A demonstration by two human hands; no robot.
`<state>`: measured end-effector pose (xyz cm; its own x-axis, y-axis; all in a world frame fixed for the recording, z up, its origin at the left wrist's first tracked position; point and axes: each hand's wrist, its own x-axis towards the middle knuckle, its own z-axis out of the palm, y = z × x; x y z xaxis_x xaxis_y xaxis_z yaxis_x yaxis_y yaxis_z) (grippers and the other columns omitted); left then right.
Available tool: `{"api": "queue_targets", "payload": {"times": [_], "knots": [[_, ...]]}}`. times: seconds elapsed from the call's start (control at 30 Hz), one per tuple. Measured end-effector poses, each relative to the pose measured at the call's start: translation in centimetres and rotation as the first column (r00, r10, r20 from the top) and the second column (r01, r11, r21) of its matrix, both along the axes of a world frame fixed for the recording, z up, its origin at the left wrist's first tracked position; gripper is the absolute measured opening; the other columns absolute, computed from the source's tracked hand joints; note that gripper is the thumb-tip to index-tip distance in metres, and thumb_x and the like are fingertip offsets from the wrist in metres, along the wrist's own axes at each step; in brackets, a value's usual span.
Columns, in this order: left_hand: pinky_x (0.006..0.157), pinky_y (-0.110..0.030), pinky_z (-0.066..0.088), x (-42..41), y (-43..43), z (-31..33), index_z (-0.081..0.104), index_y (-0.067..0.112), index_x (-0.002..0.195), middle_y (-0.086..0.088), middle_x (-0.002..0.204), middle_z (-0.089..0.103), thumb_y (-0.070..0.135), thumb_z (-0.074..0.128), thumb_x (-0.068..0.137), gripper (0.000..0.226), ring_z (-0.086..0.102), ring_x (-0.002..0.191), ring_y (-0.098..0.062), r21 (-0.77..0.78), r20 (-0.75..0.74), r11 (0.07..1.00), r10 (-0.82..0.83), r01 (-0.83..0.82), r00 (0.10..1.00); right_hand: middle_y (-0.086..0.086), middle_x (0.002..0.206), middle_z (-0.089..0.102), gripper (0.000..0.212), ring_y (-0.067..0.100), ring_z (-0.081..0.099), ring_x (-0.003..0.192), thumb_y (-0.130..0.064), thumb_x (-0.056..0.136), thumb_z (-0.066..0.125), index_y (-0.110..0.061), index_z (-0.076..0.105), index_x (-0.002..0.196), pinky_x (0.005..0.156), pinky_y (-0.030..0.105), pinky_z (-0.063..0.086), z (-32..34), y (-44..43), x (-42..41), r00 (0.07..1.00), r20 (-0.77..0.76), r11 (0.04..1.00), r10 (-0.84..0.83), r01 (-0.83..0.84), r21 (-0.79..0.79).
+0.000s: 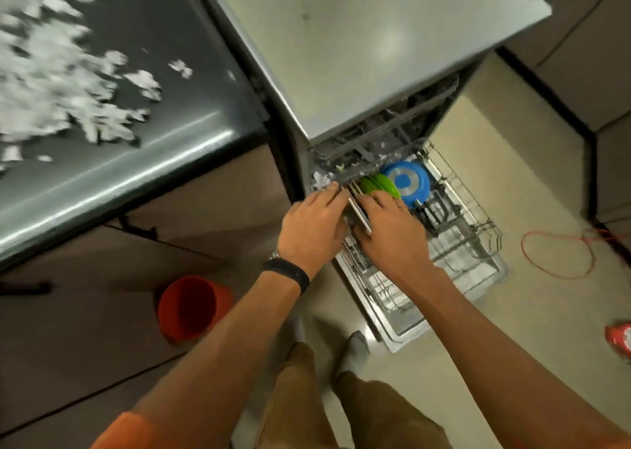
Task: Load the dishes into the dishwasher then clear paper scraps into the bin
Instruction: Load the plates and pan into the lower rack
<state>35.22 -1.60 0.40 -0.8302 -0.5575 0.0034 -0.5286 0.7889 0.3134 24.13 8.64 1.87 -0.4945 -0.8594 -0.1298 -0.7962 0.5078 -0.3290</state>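
Flanks a pale plate [359, 211] with near-straight fingers [329, 192] of left hand [314, 225] and right hand [389, 233], touching both faces. Holds it on edge in the dishwasher rack [483, 232], beside green plates [379, 184] and a blue dish [406, 180]. Paper scraps [51, 73] across the counter [136, 175]; orange bin [191, 308] on the floor below.

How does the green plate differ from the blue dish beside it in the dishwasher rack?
The green plate shows mostly its rim; the blue dish shows a broad round face. The green plate is plain; the blue dish has a grey ring around a blue centre. Both stand on edge in the rack.
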Motion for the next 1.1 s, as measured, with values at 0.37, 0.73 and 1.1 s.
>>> {"api": "queue_targets", "payload": {"times": [0.37, 0.73, 1.1], "knots": [[0.099, -0.045, 0.051, 16.9, -4.5, 8.8, 0.055, 0.019, 0.141, -0.006, 0.151, 0.052, 0.038, 0.049, 0.100, 0.046, 0.056, 0.129, -0.025, -0.067, -0.179, 0.893, 0.428, -0.445, 0.886, 0.004, 0.141, 0.054, 0.051, 0.028, 0.053, 0.126, -0.036, 0.096, 0.063, -0.019, 0.053, 0.143, 0.097, 0.041, 0.051, 9.8, -8.4, 12.5, 0.921, -0.076, 0.908, 0.381, -0.388, -0.160], [0.106, -0.043, 0.043, 38.5, -11.1, 10.5, 0.048, 0.023, 0.149, -0.008, 0.152, 0.051, 0.051, 0.044, 0.101, 0.055, 0.051, 0.136, -0.024, -0.067, -0.223, 0.667, 0.715, -0.742, 0.662, 0.004, 0.131, 0.062, 0.048, 0.025, 0.060, 0.119, -0.039, 0.094, 0.066, -0.016, 0.061, 0.136, 0.092, 0.038, 0.056, 12.0, -20.7, 31.5, 0.735, -0.181, 0.689, 0.654, -0.677, -0.260], [0.116, -0.041, 0.037, 53.2, -12.5, 8.6, 0.039, 0.028, 0.153, -0.003, 0.157, 0.043, 0.054, 0.038, 0.103, 0.056, 0.042, 0.144, -0.020, 0.045, -0.172, 0.273, 0.950, -0.961, 0.262, -0.001, 0.129, 0.062, 0.046, 0.023, 0.058, 0.118, -0.035, 0.094, 0.069, -0.022, 0.061, 0.138, 0.085, 0.037, 0.057, 10.9, -31.0, 48.2, 0.353, -0.201, 0.323, 0.914, -0.931, -0.168]]}}
